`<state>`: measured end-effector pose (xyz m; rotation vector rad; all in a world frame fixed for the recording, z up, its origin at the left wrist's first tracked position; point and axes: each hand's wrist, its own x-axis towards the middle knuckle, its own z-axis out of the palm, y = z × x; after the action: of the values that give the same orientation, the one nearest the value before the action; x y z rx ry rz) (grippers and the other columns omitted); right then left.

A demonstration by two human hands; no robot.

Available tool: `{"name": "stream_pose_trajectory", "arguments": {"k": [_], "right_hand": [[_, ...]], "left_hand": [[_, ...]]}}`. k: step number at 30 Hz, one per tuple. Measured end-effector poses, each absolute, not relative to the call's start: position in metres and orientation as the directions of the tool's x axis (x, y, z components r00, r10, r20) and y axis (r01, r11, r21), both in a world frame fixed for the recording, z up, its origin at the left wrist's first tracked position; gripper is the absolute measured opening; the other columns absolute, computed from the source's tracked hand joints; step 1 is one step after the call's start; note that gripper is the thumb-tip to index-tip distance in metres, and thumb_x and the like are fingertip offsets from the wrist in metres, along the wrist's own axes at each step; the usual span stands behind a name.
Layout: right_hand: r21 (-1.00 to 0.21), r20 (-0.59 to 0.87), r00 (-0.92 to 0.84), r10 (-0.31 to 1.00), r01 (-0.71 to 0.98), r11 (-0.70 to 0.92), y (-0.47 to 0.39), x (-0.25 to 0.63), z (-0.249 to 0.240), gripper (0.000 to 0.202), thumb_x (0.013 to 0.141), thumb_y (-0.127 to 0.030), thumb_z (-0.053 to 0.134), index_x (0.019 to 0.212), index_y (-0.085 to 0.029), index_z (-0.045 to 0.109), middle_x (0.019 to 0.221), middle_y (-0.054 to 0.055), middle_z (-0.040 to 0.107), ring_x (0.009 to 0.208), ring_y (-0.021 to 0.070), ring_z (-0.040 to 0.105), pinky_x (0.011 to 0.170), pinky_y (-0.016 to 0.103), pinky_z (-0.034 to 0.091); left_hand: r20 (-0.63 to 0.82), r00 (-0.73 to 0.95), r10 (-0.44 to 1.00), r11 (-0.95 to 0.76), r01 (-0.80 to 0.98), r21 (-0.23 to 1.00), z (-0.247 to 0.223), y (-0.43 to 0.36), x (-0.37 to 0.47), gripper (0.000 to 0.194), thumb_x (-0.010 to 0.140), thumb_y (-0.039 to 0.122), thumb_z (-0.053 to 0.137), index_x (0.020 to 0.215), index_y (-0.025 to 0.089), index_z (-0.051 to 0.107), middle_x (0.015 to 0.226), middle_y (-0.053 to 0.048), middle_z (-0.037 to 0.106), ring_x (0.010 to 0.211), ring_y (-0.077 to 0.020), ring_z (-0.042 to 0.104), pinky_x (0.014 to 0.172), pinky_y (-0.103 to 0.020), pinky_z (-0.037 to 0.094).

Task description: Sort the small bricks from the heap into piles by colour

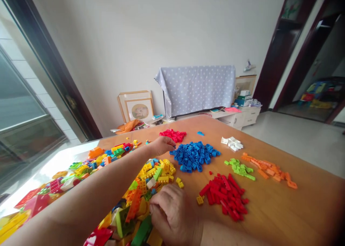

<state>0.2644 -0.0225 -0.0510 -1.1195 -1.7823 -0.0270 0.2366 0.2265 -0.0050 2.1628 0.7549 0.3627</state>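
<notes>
My left hand (pixel 162 145) reaches out over the table to the left edge of a heap of blue bricks (pixel 195 156). Its fingers are pinched, and a small blue brick (pixel 174 147) shows at the fingertips. Close to me, my right hand (pixel 172 208) rests with curled fingers at the edge of a mixed pile of bricks (pixel 137 203) in yellow, orange, green and other colours. What those fingers hold, if anything, is hidden. Part of the mixed pile lies behind my left forearm.
Sorted on the wooden table (pixel 269 213) are red bricks (pixel 226 195), lime pieces (pixel 239 168), orange pieces (pixel 269 167), white pieces (pixel 232 143) and a pinkish-red heap (pixel 173 135). More mixed bricks (pixel 94 163) spread along the left. A cloth-covered screen (pixel 199 89) stands beyond the table.
</notes>
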Motion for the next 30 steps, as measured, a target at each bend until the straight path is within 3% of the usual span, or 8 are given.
{"name": "stream_pose_trajectory", "arguments": {"k": [7,12,19,26,30], "right_hand": [[-0.438,0.741,-0.091,0.665,0.686,0.581,-0.022,0.265,-0.051,0.011,0.095,-0.024,0.052,0.089,-0.022,0.061,0.079,0.003,0.065,0.076,0.0192,0.061,0.070,0.033,0.041],[-0.444,0.736,-0.088,0.671,0.686,0.577,-0.023,0.265,-0.050,0.010,0.093,-0.023,0.053,0.088,-0.022,0.062,0.077,0.003,0.064,0.074,0.0188,0.060,0.070,0.033,0.040],[-0.455,0.722,-0.094,0.686,0.683,0.572,-0.025,0.264,-0.049,0.007,0.092,-0.021,0.055,0.090,-0.022,0.062,0.076,0.002,0.063,0.074,0.0187,0.060,0.070,0.033,0.041],[-0.459,0.709,-0.116,0.695,0.672,0.581,-0.025,0.265,-0.051,0.007,0.092,-0.018,0.056,0.091,-0.022,0.061,0.078,0.002,0.063,0.075,0.0187,0.059,0.072,0.033,0.041],[-0.459,0.700,-0.133,0.702,0.669,0.585,-0.025,0.266,-0.051,0.007,0.093,-0.016,0.055,0.092,-0.021,0.060,0.079,0.003,0.062,0.076,0.0194,0.058,0.073,0.034,0.041]], "left_hand": [[-0.030,0.784,0.620,-0.432,0.374,0.821,-0.019,0.227,0.257,0.038,0.069,0.029,0.076,0.104,0.016,0.079,0.096,-0.009,0.078,0.091,-0.0242,0.071,0.081,-0.035,0.057],[0.007,0.730,0.683,-0.430,0.394,0.813,-0.017,0.242,0.233,0.032,0.070,0.033,0.075,0.098,0.017,0.079,0.095,-0.008,0.078,0.092,-0.0233,0.070,0.084,-0.034,0.056],[0.010,0.584,0.812,-0.418,0.569,0.708,-0.004,0.267,0.169,0.030,0.064,0.037,0.076,0.086,0.018,0.080,0.074,-0.004,0.073,0.067,-0.0188,0.062,0.063,-0.031,0.049],[-0.009,0.468,0.884,-0.368,0.706,0.605,0.007,0.277,0.101,0.033,0.064,0.039,0.074,0.089,0.018,0.080,0.080,-0.005,0.074,0.075,-0.0210,0.064,0.065,-0.028,0.048],[-0.094,0.420,0.903,-0.310,0.786,0.535,0.001,0.282,0.070,0.038,0.062,0.036,0.072,0.094,0.016,0.078,0.075,-0.005,0.070,0.066,-0.0192,0.060,0.058,-0.028,0.045]]}}
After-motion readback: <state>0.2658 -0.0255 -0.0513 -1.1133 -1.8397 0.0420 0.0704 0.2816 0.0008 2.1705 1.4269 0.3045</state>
